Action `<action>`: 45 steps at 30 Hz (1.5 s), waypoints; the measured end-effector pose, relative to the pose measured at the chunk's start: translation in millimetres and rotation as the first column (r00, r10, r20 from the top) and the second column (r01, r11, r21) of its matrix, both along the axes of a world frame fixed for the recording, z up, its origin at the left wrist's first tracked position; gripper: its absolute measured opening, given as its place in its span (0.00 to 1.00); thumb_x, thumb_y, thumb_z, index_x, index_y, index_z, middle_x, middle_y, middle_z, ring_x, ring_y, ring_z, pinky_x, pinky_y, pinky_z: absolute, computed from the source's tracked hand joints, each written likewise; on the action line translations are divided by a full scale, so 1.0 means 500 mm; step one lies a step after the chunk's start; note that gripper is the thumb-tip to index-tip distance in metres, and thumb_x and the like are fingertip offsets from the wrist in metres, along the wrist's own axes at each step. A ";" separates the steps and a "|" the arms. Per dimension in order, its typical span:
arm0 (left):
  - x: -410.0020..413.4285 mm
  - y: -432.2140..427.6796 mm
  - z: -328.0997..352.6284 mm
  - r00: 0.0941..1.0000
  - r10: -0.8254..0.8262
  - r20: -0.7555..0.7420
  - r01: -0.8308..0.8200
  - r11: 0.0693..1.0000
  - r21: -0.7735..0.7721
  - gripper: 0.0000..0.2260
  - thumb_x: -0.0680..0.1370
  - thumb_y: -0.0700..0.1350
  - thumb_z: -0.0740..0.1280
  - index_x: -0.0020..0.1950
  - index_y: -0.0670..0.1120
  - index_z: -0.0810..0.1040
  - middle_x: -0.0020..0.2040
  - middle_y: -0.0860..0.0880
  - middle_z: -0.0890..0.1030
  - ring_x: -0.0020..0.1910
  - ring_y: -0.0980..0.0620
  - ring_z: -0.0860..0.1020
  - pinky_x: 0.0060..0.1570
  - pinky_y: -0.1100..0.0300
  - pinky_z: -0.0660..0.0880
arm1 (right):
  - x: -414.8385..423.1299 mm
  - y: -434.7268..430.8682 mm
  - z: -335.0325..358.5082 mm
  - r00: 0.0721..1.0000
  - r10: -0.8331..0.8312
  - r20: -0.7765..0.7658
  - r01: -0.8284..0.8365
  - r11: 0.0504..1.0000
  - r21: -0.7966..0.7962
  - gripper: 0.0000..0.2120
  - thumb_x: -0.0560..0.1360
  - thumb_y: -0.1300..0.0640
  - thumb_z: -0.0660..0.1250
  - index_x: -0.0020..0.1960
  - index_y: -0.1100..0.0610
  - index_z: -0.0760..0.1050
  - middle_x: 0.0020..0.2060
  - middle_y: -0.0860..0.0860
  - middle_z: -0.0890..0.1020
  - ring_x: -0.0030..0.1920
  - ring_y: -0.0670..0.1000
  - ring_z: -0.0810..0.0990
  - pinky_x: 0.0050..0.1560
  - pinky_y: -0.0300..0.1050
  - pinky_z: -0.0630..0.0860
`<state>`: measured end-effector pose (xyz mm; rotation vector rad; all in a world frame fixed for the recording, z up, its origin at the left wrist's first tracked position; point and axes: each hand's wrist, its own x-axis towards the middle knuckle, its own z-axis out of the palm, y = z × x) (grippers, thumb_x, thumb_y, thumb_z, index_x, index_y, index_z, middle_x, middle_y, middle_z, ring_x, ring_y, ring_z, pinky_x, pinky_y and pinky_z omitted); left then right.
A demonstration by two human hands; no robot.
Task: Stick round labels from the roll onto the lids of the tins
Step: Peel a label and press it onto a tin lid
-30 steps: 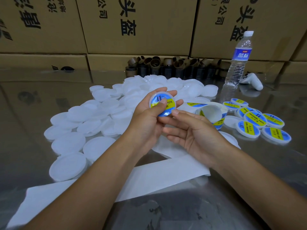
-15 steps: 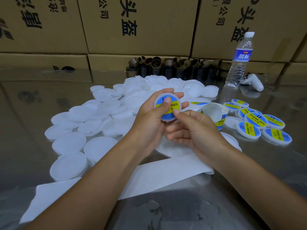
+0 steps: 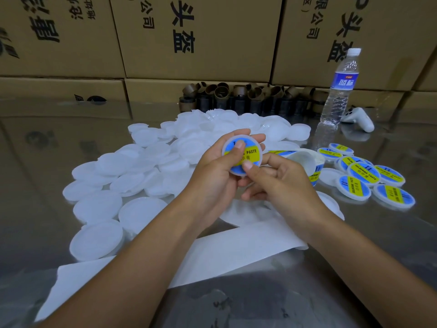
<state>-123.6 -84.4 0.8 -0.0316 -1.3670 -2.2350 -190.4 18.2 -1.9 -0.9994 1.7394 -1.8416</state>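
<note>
The lid (image 3: 248,157) is held up above the table (image 3: 354,268), in front of the person, tilted so its top faces the camera. A round blue and yellow label (image 3: 251,151) covers most of that top. The left hand (image 3: 217,171) grips the lid from the left, fingers curled behind it and the thumb (image 3: 237,147) lying flat across the label. The right hand (image 3: 283,181) pinches the lid's lower edge, its thumb (image 3: 248,165) pressed on the label and the fingers curled underneath.

Just right of the hands the label roll (image 3: 305,159) lies on its side, and a strip of white backing paper (image 3: 236,252) trails under the forearms. A cluster of labelled lids (image 3: 361,172) sits further right; a heap of plain white lids (image 3: 142,166) spreads to the left. At the back stand a water bottle (image 3: 338,91), a white controller (image 3: 359,119), brown cardboard cores (image 3: 248,95) and stacked cartons (image 3: 201,36)
</note>
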 end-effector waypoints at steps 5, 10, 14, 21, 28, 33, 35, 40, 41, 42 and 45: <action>0.001 0.000 -0.001 0.999 0.022 0.023 -0.022 1.000 -0.004 0.09 0.80 0.38 0.60 0.59 0.43 0.74 0.53 0.47 0.83 0.49 0.46 0.80 0.47 0.58 0.79 | 0.001 0.001 0.002 1.000 0.015 0.015 -0.015 1.000 -0.010 0.09 0.78 0.56 0.63 0.43 0.60 0.77 0.29 0.50 0.82 0.27 0.47 0.80 0.33 0.35 0.76; 0.002 0.002 -0.007 0.995 0.059 0.082 -0.053 0.996 -0.078 0.15 0.80 0.34 0.61 0.66 0.39 0.72 0.45 0.45 0.83 0.36 0.54 0.80 0.39 0.65 0.77 | -0.009 0.006 0.011 0.994 -0.076 0.079 0.080 0.996 -0.045 0.11 0.78 0.53 0.63 0.42 0.60 0.75 0.29 0.51 0.82 0.27 0.47 0.80 0.33 0.36 0.76; 0.003 0.002 -0.007 0.992 0.071 0.103 -0.058 0.990 -0.126 0.14 0.80 0.34 0.61 0.66 0.38 0.72 0.46 0.45 0.83 0.42 0.53 0.82 0.44 0.65 0.78 | -0.010 0.003 0.012 0.988 -0.123 0.091 0.127 0.991 -0.033 0.18 0.80 0.49 0.57 0.42 0.60 0.78 0.28 0.54 0.82 0.26 0.49 0.79 0.31 0.37 0.78; 0.004 0.003 -0.005 0.982 0.122 0.147 -0.104 0.987 -0.126 0.08 0.80 0.41 0.63 0.53 0.40 0.79 0.44 0.45 0.83 0.41 0.51 0.81 0.44 0.61 0.79 | -0.013 0.004 0.012 0.991 -0.125 0.044 0.127 0.991 -0.033 0.18 0.80 0.51 0.58 0.41 0.61 0.77 0.25 0.53 0.81 0.25 0.49 0.79 0.31 0.37 0.77; 0.003 0.003 -0.004 0.961 0.219 0.168 -0.197 0.971 -0.135 0.11 0.80 0.44 0.62 0.41 0.41 0.76 0.35 0.47 0.81 0.32 0.53 0.79 0.35 0.64 0.77 | -0.014 0.007 0.010 0.995 -0.093 -0.018 0.092 0.994 -0.050 0.13 0.78 0.54 0.63 0.40 0.61 0.75 0.27 0.55 0.81 0.26 0.50 0.79 0.31 0.36 0.76; 0.001 0.000 -0.004 0.954 0.242 0.177 -0.223 0.967 -0.120 0.11 0.81 0.44 0.62 0.41 0.41 0.76 0.36 0.46 0.82 0.31 0.53 0.79 0.36 0.64 0.77 | -0.017 0.008 0.004 0.990 -0.066 -0.123 0.069 0.998 0.013 0.08 0.72 0.58 0.71 0.48 0.58 0.74 0.30 0.53 0.83 0.29 0.49 0.80 0.41 0.47 0.78; 0.002 0.000 -0.005 0.955 0.241 0.173 -0.222 0.967 -0.122 0.10 0.80 0.45 0.63 0.42 0.41 0.76 0.37 0.47 0.83 0.33 0.53 0.80 0.36 0.64 0.77 | -0.017 0.009 0.003 0.987 -0.073 -0.140 0.075 0.997 0.009 0.08 0.72 0.58 0.71 0.48 0.57 0.74 0.30 0.53 0.83 0.29 0.49 0.80 0.42 0.47 0.78; 0.003 0.000 -0.009 0.960 0.230 0.160 -0.201 0.963 -0.178 0.09 0.77 0.42 0.67 0.54 0.39 0.78 0.46 0.43 0.84 0.40 0.51 0.82 0.41 0.62 0.78 | -0.017 0.011 0.007 0.986 -0.133 -0.102 0.130 0.991 -0.037 0.09 0.74 0.60 0.70 0.51 0.58 0.73 0.29 0.52 0.83 0.27 0.47 0.79 0.33 0.38 0.76; 0.003 -0.001 -0.011 0.958 0.237 0.160 -0.206 0.960 -0.190 0.08 0.77 0.41 0.67 0.54 0.40 0.78 0.47 0.43 0.84 0.41 0.51 0.82 0.42 0.62 0.79 | -0.017 0.011 0.008 0.986 -0.141 -0.090 0.137 0.990 -0.043 0.09 0.74 0.60 0.70 0.52 0.58 0.72 0.29 0.51 0.83 0.26 0.47 0.79 0.33 0.37 0.76; 0.003 -0.002 -0.012 0.956 0.244 0.161 -0.210 0.957 -0.199 0.07 0.77 0.40 0.67 0.54 0.40 0.78 0.47 0.44 0.84 0.41 0.51 0.82 0.42 0.62 0.79 | -0.017 0.010 0.008 0.986 -0.144 -0.082 0.141 0.989 -0.045 0.10 0.74 0.60 0.69 0.53 0.58 0.72 0.29 0.51 0.83 0.26 0.46 0.79 0.33 0.37 0.76; 0.003 -0.003 -0.012 0.950 0.264 0.167 -0.227 0.950 -0.215 0.09 0.77 0.39 0.67 0.56 0.40 0.78 0.47 0.44 0.84 0.39 0.51 0.82 0.43 0.61 0.78 | -0.015 0.007 0.008 0.988 -0.137 -0.074 0.134 0.990 -0.046 0.06 0.76 0.59 0.67 0.52 0.59 0.73 0.29 0.51 0.83 0.27 0.48 0.79 0.33 0.39 0.76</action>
